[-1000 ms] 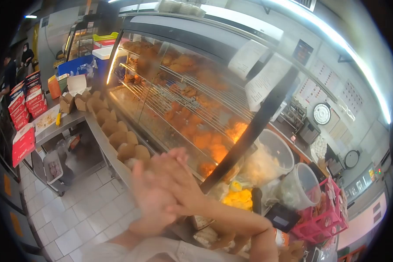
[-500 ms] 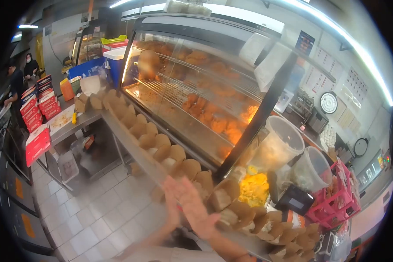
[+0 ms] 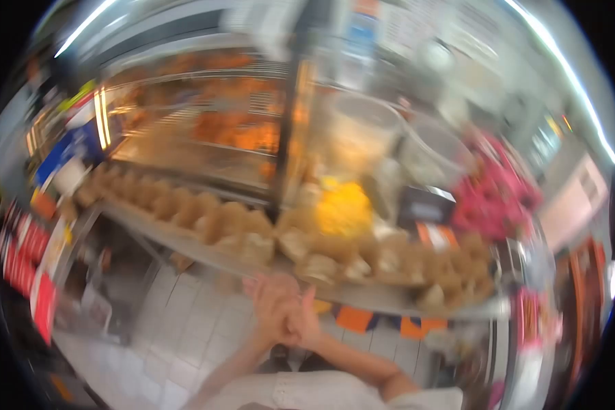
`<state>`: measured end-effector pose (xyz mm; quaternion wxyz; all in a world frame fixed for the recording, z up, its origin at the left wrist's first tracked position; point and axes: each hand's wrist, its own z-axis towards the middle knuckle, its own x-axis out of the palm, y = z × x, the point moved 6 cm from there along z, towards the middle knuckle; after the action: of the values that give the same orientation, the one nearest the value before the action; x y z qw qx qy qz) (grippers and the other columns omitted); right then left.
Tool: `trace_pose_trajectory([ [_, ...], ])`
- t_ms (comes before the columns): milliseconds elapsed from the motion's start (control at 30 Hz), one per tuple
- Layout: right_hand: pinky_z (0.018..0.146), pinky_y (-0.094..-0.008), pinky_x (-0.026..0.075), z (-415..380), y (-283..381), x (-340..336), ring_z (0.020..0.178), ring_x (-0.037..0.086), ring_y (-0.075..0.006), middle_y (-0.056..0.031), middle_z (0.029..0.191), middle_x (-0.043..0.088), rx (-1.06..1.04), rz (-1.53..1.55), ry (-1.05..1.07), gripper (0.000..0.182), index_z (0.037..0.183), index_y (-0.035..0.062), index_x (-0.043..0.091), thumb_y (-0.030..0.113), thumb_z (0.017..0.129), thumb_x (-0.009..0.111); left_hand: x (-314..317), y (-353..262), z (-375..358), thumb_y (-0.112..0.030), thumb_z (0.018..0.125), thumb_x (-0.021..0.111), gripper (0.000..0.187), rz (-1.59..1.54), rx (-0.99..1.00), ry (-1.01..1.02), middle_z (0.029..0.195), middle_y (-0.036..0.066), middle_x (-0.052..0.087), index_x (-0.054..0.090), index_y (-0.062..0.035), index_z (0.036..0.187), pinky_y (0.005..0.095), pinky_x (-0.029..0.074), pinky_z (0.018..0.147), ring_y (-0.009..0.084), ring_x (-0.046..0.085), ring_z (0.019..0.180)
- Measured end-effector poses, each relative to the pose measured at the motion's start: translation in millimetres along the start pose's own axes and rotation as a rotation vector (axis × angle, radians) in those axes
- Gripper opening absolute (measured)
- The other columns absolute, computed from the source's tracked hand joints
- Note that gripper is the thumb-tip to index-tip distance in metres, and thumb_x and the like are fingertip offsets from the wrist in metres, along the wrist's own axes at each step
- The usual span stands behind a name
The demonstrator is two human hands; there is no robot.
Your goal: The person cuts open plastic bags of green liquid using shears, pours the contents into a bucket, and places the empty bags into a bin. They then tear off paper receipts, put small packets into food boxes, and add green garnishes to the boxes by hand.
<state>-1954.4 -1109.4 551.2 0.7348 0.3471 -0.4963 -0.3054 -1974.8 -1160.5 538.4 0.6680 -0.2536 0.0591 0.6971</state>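
Note:
Both of my hands are clasped together in front of my body, below the counter's front edge. My left hand (image 3: 272,311) and my right hand (image 3: 303,320) press against each other, with their fingers blurred by motion. Whether anything lies between them cannot be made out. Just beyond them, brown paper bags (image 3: 205,217) stand in a row along the metal counter (image 3: 215,258). A yellow heap (image 3: 345,208) sits behind the bags, to the right of the glass warming cabinet (image 3: 281,137), which holds orange-brown food (image 3: 236,130).
Two clear tubs (image 3: 362,130) stand behind the yellow heap. A dark box (image 3: 427,205) and pink baskets (image 3: 495,188) are at the right. Red and white boxes (image 3: 24,249) are stacked at the far left. Tiled floor (image 3: 191,301) shows below the counter.
The view has turned to the right, so the cabinet now lies further left. My hands, palm to palm with fingers stretched before, are now clasped closer together.

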Motion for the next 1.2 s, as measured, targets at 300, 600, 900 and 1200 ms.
trace_pose_trajectory([
  [300,0.07,-0.0244,0.044,-126,308,-178,0.084,0.056,-0.0131,-0.0083,0.101,0.057,-0.343,-0.881,-0.651,0.032,0.109,0.004,0.051,0.027,0.088,0.048,81,-11,-73,-0.008,0.067,0.067,0.049,0.246,-0.597,-0.031,0.132,0.021,0.031,0.048,-0.0013,0.111,0.0421,0.025,0.098,0.0354,0.031,0.121],
  [600,0.076,-0.0368,0.046,-112,554,-491,0.086,0.059,-0.031,-0.0217,0.092,0.06,-0.051,-2.065,-0.957,0.059,0.098,-0.0039,0.057,0.048,0.069,0.062,146,-78,-11,-0.008,0.074,0.062,0.033,0.508,-0.945,-0.381,0.124,0.015,0.038,0.05,-0.0008,0.104,0.0383,0.033,0.092,0.0303,0.04,0.112],
  [900,0.066,-0.0388,0.05,-112,574,-535,0.074,0.062,-0.0275,-0.0204,0.088,0.061,0.911,-1.769,-0.76,0.058,0.092,-0.0055,0.061,0.047,0.066,0.064,168,-114,24,-0.005,0.073,0.063,0.023,0.621,-0.815,-0.355,0.117,0.013,0.044,0.053,-0.0012,0.093,0.0366,0.034,0.09,0.0286,0.044,0.105],
  [1200,0.069,-0.0386,0.049,-88,552,-525,0.076,0.061,-0.0301,-0.0193,0.089,0.062,0.954,-1.927,-0.569,0.041,0.09,0.0004,0.064,0.036,0.072,0.057,193,-122,69,-0.006,0.073,0.063,0.018,0.531,-0.779,-0.374,0.111,0.012,0.047,0.054,-0.0018,0.088,0.0356,0.035,0.088,0.0274,0.047,0.101],
])
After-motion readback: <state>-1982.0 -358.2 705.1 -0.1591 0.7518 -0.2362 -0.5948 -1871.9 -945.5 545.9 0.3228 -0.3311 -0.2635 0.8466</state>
